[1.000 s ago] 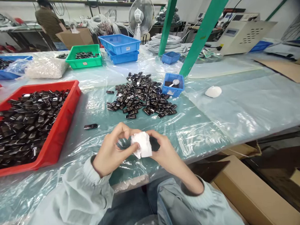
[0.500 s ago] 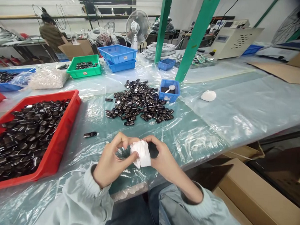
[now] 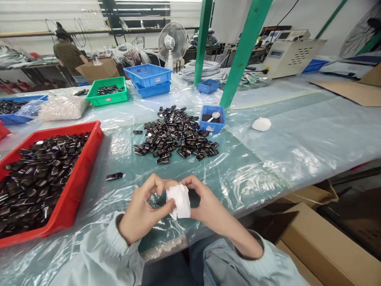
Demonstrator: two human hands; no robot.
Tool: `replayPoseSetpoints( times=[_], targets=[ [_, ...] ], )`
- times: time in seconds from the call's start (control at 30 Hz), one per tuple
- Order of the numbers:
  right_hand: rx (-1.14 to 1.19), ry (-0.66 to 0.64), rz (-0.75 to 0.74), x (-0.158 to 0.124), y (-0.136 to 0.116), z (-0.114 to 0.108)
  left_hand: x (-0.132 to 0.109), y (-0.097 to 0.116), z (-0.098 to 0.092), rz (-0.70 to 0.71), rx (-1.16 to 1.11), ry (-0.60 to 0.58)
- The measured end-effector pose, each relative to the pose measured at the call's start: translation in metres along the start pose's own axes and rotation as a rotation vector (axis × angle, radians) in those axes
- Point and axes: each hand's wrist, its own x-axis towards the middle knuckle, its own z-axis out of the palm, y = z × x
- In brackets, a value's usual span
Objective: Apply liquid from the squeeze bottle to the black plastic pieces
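Between my two hands is a crumpled white tissue (image 3: 180, 202), held just above the near edge of the table. My left hand (image 3: 146, 209) pinches it from the left, thumb across its face. From the right, my right hand (image 3: 208, 205) grips its other side with bent fingers. Whether anything lies inside the tissue is hidden. Beyond the hands is a heap of small glossy black plastic pieces (image 3: 174, 135). One such black piece (image 3: 114, 176) lies alone to the left of the hands.
A red tray (image 3: 96, 136) full of black pieces stands at left. A small blue bin (image 3: 219, 127) with a white spoon sits beside the heap; a white wad (image 3: 261, 124) lies farther right. Green posts (image 3: 245, 45) rise behind. Cardboard boxes (image 3: 325, 242) stand below the table at right.
The view has tilted up slightly, so the scene sits lower in the picture. Both hands still hold the tissue, whose front now looks flatter and smoother.
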Motion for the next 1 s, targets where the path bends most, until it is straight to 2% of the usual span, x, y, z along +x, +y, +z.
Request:
replayPoseSetpoints(
  times=[0.13,0.4,0.77,1.0],
  targets=[
    [0.02,0.084,0.013,0.001,0.002,0.005,-0.001,-0.001,0.0,-0.012,-0.041,-0.017],
    [0.014,-0.043,0.024,0.003,-0.001,-0.011,0.012,0.007,-0.009,-0.048,-0.074,-0.18],
    [0.064,-0.125,0.035,0.005,-0.003,-0.014,0.028,0.007,-0.016,-0.039,-0.134,-0.36],
    [0.132,-0.127,0.039,0.005,-0.008,-0.014,0.027,0.008,-0.014,0.02,-0.095,-0.32]
  ],
)
